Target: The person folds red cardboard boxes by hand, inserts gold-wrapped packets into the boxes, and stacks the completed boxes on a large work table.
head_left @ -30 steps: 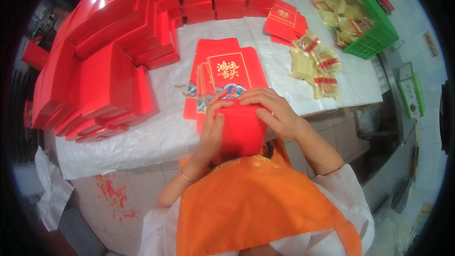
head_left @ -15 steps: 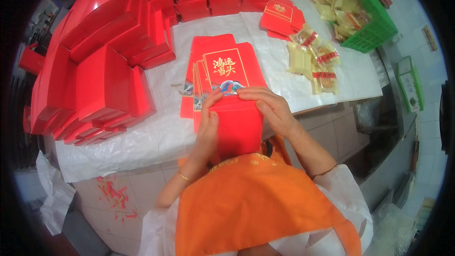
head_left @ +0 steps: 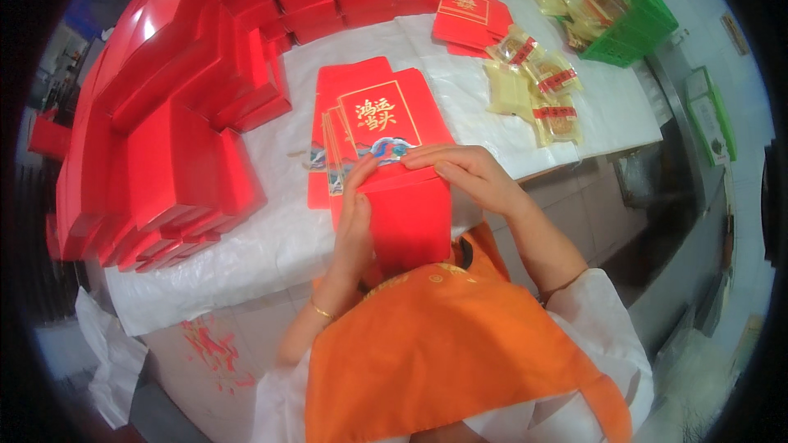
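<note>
A red cardboard box stands at the near edge of the table, close against my orange apron. My left hand grips its left side, fingers bent over the far top edge. From the right, my right hand lays its fingers along that same edge, with the thumb underneath. Just beyond my fingertips lies a pile of flat red printed cartons with gold lettering and a blue wave pattern. My palms and the box's far side are hidden.
Stacked red boxes wall in the table's left and back. More red cartons lie at the back right, beside wrapped pastries and a green crate of similar packets. Red scraps litter the floor at left.
The whole view has tilted slightly. Both hands keep their hold on the red box, with only a small shift of the fingers along its far edge.
</note>
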### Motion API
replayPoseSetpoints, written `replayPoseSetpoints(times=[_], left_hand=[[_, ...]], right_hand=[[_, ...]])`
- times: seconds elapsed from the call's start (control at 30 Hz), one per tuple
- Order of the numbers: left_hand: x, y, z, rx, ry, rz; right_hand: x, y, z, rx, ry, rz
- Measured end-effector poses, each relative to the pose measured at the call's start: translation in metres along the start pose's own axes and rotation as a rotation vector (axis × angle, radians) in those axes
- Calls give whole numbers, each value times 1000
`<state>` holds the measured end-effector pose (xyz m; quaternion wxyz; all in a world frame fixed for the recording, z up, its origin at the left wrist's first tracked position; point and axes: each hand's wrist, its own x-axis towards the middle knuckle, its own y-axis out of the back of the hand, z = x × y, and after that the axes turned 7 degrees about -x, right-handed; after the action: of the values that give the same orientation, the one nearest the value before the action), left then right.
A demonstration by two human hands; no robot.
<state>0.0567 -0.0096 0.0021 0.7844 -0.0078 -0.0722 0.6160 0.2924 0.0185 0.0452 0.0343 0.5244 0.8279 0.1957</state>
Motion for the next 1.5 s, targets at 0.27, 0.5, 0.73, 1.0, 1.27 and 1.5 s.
replayPoseSetpoints(times=[0.27, 0.5, 0.73, 1.0, 1.27, 1.5], left_hand=[[-3, -5, 1, -68, 46, 15], [-7, -5, -3, -189, 79, -3], [-2, -10, -1, -341, 61, -60], [-5, -11, 7, -298, 44, -78], [-10, -5, 4, -202, -31, -122], [-22, -6, 5, -168, -2, -86]], right_hand=[[-6, -11, 3, -138, 46, 79], [-10, 1, 13, -252, 195, -28], [-15, 10, 16, -17, 157, -112], [-16, 14, 9, 70, 113, -161], [-27, -5, 15, 32, 157, -4], [-33, -11, 7, -127, 253, 6]])
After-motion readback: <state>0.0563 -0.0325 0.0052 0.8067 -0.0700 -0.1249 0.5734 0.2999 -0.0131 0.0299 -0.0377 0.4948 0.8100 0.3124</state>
